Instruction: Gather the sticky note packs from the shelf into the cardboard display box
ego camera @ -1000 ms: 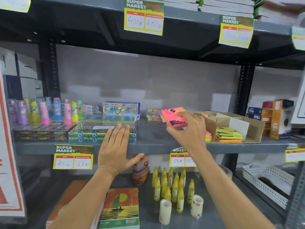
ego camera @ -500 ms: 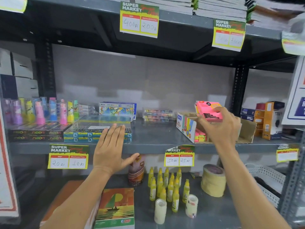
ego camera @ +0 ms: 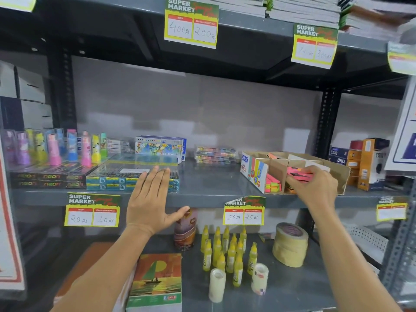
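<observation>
The box (ego camera: 258,171) sits on the shelf (ego camera: 213,188). The right hand (ego camera: 315,188) pinches a pink pack (ego camera: 300,173) and holds it just inside the box, over the middle slot. More pink packs (ego camera: 273,184) stand in the slot left of it. The left hand (ego camera: 149,203) is flat with fingers spread, well left of the box, in front of the shelf edge.

Grey metal shelving (ego camera: 213,190) holds stationery: at nine o'clock, colourful glue sticks (ego camera: 54,147) stand behind flat neon pen boxes (ego camera: 48,180). At six o'clock on the lower shelf, small yellow glue bottles (ego camera: 227,251) cluster beside a stack of masking tape rolls (ego camera: 290,244) and a notebook with a sunset cover (ego camera: 157,280). Yellow price tags (ego camera: 191,24) hang at twelve o'clock.
</observation>
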The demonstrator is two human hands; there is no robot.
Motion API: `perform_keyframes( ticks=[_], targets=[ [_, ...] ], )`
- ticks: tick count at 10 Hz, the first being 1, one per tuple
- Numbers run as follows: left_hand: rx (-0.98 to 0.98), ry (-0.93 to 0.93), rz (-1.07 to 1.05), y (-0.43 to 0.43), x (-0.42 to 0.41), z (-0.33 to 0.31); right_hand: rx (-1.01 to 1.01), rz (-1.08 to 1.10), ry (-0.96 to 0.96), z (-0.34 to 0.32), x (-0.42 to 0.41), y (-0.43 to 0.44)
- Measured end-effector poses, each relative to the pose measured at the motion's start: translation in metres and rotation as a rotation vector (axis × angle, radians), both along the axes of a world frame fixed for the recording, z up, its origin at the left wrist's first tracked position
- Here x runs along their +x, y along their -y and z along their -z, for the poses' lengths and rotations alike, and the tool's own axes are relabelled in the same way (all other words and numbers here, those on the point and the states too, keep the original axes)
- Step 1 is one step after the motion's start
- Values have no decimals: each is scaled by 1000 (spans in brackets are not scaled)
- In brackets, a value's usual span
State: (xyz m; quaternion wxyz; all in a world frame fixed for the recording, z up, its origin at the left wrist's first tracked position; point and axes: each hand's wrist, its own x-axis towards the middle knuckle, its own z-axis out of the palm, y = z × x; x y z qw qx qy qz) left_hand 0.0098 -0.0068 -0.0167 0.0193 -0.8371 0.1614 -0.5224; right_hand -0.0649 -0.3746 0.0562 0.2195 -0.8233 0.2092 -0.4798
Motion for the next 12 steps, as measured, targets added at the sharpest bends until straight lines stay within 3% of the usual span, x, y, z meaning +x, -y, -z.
perform_keyframes(
  ticks=[5,7,10,12],
  targets=[
    [-7,-57,17,0,-2,0,-329,162,-117,18,4,7],
    [-11,-55,39,-1,-2,1,-336,147,-113,23,2,6],
    [-33,-52,62,0,0,2,-235,-20,51,39,-11,2],
    [-123,-102,132,11,-16,0,-317,-110,233,11,-27,-21]
  ],
)
